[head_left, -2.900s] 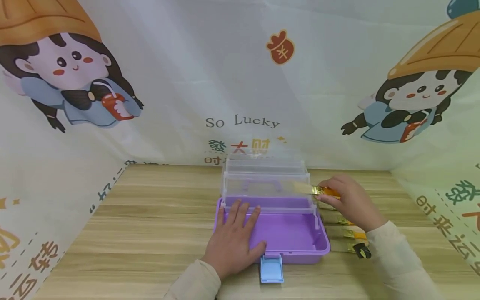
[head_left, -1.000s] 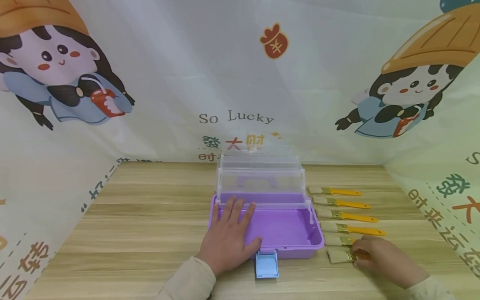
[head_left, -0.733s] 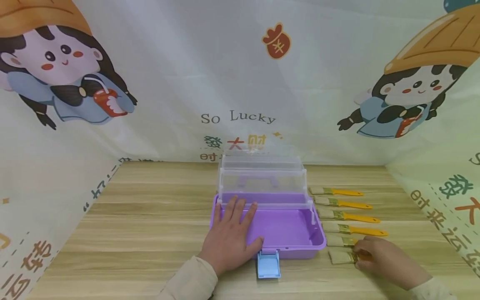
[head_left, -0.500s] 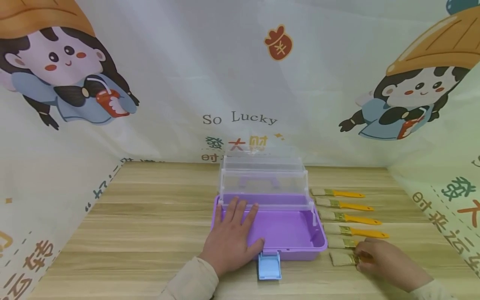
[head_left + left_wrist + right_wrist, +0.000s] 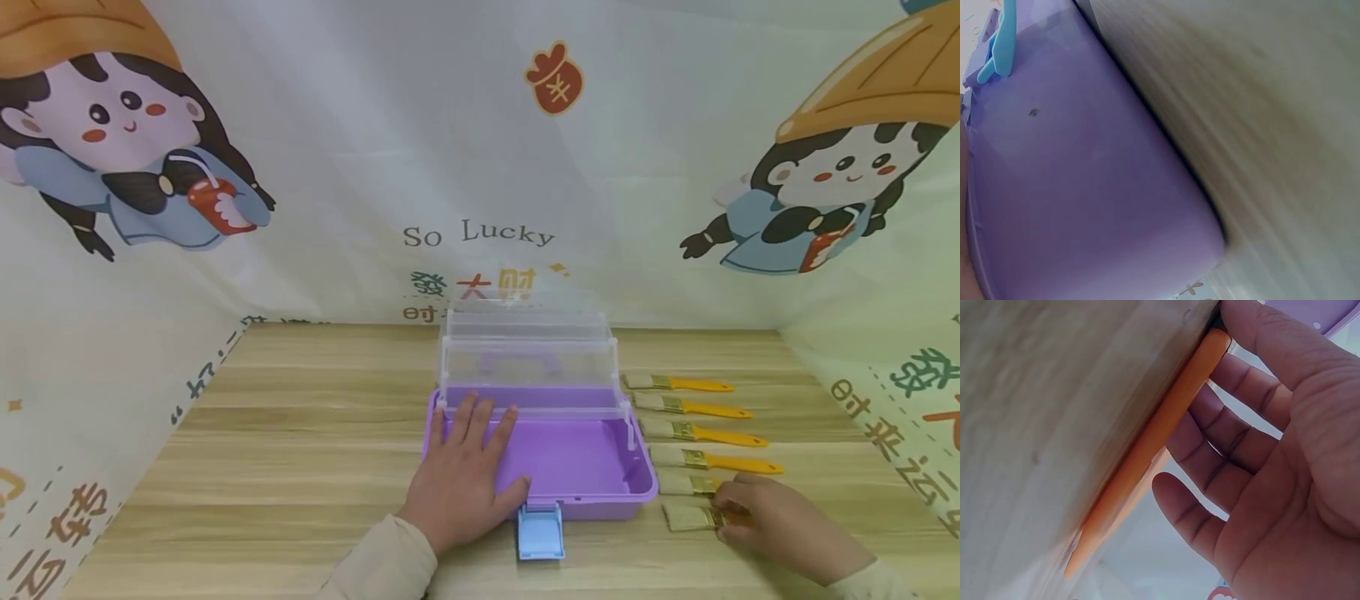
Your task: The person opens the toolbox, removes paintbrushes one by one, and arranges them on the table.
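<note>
A purple plastic box [image 5: 585,458] with its clear lid [image 5: 532,367] tipped back sits mid-table; a light blue latch [image 5: 540,533] hangs from its front. My left hand [image 5: 461,475] rests on the box's left part, fingers spread, thumb by the front rim. Several flat paintbrushes with orange handles lie in a row to the right, bristles toward the box. At the near end of that row, my right hand [image 5: 787,525] pinches the nearest paintbrush [image 5: 690,518] between thumb and fingertips. Its orange handle [image 5: 1154,431] lies close to the tabletop in the right wrist view.
The farthest paintbrush [image 5: 701,385] lies beside the box's back right corner. A printed cloth [image 5: 375,167] stands as a wall behind the wooden table [image 5: 300,417] and along both sides.
Earlier, my right hand held a paintbrush up beside the lid. That hand has since come down to the nearest paintbrush and stays there, almost still. My left hand stays on the box.
</note>
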### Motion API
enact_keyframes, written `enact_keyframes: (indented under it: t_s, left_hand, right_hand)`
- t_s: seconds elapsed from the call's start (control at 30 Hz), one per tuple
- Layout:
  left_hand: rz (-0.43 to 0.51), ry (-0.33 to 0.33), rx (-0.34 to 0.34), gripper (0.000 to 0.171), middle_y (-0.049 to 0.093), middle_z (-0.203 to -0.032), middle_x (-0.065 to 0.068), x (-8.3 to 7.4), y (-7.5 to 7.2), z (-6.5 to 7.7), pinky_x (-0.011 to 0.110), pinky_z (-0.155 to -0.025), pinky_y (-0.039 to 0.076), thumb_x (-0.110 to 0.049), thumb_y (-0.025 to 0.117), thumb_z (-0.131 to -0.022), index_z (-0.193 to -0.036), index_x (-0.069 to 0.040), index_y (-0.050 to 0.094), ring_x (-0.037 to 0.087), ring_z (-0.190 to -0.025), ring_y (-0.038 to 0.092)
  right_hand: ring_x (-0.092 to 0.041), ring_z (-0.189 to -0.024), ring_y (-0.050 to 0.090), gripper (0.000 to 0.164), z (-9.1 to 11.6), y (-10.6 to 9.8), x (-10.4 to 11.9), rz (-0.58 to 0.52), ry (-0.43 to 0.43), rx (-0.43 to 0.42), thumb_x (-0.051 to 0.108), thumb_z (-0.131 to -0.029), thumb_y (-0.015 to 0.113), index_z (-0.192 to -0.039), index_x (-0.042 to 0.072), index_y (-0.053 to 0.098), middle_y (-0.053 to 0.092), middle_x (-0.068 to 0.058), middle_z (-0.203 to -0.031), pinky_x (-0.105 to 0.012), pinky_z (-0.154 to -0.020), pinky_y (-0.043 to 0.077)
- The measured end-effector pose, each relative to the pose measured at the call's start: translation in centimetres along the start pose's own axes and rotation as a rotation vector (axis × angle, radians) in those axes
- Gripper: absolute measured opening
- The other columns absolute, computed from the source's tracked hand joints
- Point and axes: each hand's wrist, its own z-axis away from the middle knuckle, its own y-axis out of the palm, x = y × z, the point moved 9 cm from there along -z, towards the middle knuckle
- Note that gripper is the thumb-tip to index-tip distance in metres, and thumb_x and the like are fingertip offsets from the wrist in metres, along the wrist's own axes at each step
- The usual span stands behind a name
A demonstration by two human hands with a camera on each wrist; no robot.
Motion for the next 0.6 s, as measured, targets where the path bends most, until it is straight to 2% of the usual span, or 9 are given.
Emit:
enact_keyframes:
  t_s: [0.37,0.5,0.6]
  left_hand:
    - [0.007,0.015,-0.007,0.079,0.035,-0.153,0.017,-0.1,0.1,-0.2,0.065,-0.113,0.013,-0.064,0.041,-0.094,-0.155,-0.015,0.035,0.037,-0.146,0.023]
    - [0.045,0.014,0.012,0.079,0.033,-0.155,0.017,0.1,0.1,-0.4,0.066,-0.113,0.012,-0.062,0.044,-0.094,-0.156,-0.014,0.034,0.037,-0.146,0.022]
    - [0.093,0.006,0.009,0.078,0.035,-0.154,0.016,0.5,-0.2,-0.4,0.066,-0.113,0.014,-0.060,0.050,-0.093,-0.154,-0.013,0.038,0.037,-0.146,0.023]
  right_hand:
    - [0.000,-0.076,0.053,0.024,0.1,0.2,-0.3,0.012,0.031,0.043,0.029,-0.080,0.081,-0.097,0.016,0.069,0.060,0.015,-0.090,-0.032,-0.068,0.053]
    - [-0.001,-0.077,0.056,0.025,-0.3,-0.7,0.1,0.020,0.016,0.008,0.030,-0.081,0.080,-0.098,0.015,0.070,0.062,0.014,-0.090,-0.032,-0.066,0.052]
    - [-0.007,-0.078,0.060,0.026,-0.8,-2.0,0.3,0.013,0.044,-0.035,0.029,-0.085,0.078,-0.102,0.012,0.070,0.065,0.009,-0.093,-0.033,-0.065,0.052]
